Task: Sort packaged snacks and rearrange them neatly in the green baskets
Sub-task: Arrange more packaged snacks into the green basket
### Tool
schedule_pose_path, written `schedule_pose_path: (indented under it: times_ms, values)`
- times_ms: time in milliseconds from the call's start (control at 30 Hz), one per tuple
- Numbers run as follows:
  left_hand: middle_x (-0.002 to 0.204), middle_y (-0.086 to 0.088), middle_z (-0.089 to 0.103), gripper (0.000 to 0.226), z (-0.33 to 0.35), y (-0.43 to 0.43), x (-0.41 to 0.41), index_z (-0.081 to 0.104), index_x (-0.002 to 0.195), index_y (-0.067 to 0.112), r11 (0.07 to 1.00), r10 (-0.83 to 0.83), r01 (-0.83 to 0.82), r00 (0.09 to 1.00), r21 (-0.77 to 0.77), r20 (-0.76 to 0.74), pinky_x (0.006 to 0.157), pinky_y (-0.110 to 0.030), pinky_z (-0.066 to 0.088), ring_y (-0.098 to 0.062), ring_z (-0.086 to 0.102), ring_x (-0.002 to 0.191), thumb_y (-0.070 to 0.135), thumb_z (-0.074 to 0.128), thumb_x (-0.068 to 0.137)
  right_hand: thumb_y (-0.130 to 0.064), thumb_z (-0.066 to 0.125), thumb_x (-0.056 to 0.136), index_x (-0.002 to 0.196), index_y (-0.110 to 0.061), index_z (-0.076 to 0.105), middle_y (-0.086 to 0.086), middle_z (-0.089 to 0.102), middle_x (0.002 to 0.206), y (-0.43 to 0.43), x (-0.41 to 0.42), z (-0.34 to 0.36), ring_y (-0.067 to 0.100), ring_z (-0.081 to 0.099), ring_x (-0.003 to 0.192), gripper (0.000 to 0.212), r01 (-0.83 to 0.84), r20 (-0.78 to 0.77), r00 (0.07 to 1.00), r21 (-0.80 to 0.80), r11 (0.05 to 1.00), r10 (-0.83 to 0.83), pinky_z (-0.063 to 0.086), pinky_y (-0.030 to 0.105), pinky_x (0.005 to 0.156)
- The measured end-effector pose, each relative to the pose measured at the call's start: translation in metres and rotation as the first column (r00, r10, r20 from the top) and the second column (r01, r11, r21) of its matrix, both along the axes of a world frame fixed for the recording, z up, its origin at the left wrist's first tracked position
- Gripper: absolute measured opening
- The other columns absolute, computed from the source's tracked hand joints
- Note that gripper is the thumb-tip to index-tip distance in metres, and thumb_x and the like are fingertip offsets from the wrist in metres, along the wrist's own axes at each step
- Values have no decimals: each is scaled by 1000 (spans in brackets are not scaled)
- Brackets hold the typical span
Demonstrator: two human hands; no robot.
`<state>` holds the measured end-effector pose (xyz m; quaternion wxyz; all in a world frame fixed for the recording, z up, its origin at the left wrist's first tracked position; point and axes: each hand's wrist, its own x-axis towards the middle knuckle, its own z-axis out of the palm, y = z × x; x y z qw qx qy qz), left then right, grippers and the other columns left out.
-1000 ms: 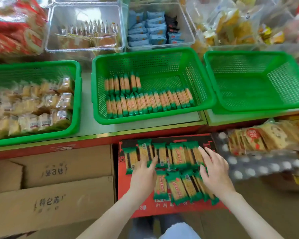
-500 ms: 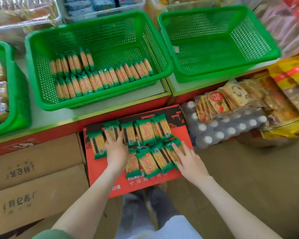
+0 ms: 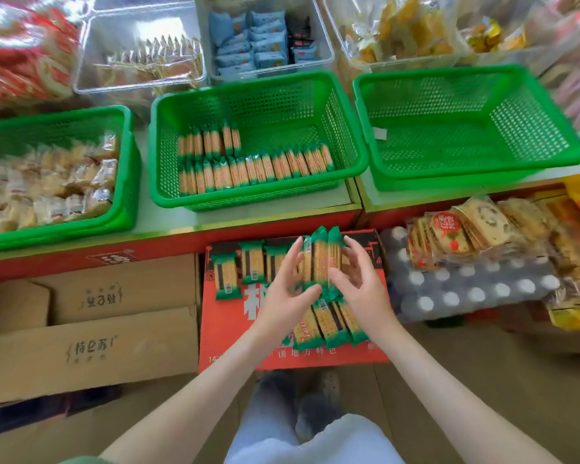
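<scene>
Half a second earlier both hands lay flat on packets spread over the red carton (image 3: pixel 235 326). A bundle of cracker packets (image 3: pixel 322 259) is now gathered on edge and raised just above the carton. The left hand (image 3: pixel 288 293) and right hand (image 3: pixel 359 289) clamp it between them, fingers and thumbs wrapped round its sides. A batch appears ready for transfer to the table.

Containers:
- Middle green basket (image 3: pixel 265 108): matching packets on edge, one full front row and a short back row at the left. The bundle probably continues the back row.
- Right green basket (image 3: pixel 466 95): holds only a small white label (image 3: pixel 379 133).
- Left green basket (image 3: pixel 133 182): clear-wrapped pastries (image 3: pixel 47 182).
- Carton: loose packets (image 3: pixel 252 262) remain, so more batches are likely to follow.
</scene>
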<state>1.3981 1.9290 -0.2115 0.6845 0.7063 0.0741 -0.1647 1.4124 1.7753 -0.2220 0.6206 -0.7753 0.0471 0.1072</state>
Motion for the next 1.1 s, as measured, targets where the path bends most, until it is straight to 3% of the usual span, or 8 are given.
schedule_pose_path:
  times_ms: [100,233,433,567,667,767,1000,1100]
  values:
    - [138,13,48,59,15,11,15,36,143,29,996,60,-58,998,-74,30,92,-26,52,-4,55,120,7,60,94,-31,53,98,139,-34,42,-16,57,131,24,24,24,2,50,124,43,-57,-77,995,151,987,69,42,36,107]
    - [124,23,55,49,27,44,42,42,133,31,995,69,-63,994,-72,82,85,-22,52,2,58,113,12,63,93,-44,51,96,137,-46,36,-30,48,128,58,47,47,-4,42,125,45,-181,-118,973,157,971,201,35,23,104]
    - [154,24,22,61,32,108,94,35,145,39,987,-161,156,971,45,174,107,-15,32,10,26,138,26,64,93,-26,56,97,138,-25,42,-7,58,112,113,114,61,8,54,101,43,-160,-159,976,-38,986,152,42,21,77]
    - [158,20,17,60,32,147,149,29,145,48,938,-193,98,943,331,269,114,-22,19,12,12,140,36,60,95,-24,63,92,136,-15,48,0,62,121,146,185,52,16,58,110,48,-66,-128,990,-112,992,52,45,34,98]
    - [159,1,20,61,17,177,198,26,149,37,783,-125,-95,944,615,304,117,-34,20,-13,18,145,28,56,97,-21,65,89,131,-14,51,1,64,113,167,246,37,21,60,105,44,32,-86,995,-105,994,-41,46,37,96]
    - [158,-14,22,61,-6,196,241,27,152,23,640,-121,-129,957,758,264,117,-33,16,-26,19,145,21,54,97,-24,63,90,133,-13,47,5,60,108,181,299,16,23,56,93,47,87,-42,994,-315,945,-106,40,27,78]
    - [162,-9,-3,59,-66,200,301,12,155,30,400,-249,127,968,908,-25,118,-50,2,-29,-2,149,40,38,102,-17,55,94,125,-7,45,14,57,120,203,356,-51,32,58,100,34,-38,-101,994,-632,774,-34,43,32,73]
    - [162,-7,-9,57,-80,201,306,6,155,34,351,-303,212,947,912,-104,117,-50,-7,-28,-10,148,47,27,103,-22,48,99,144,-6,31,15,45,142,212,360,-62,33,52,119,50,-135,-191,981,-634,762,15,45,36,88]
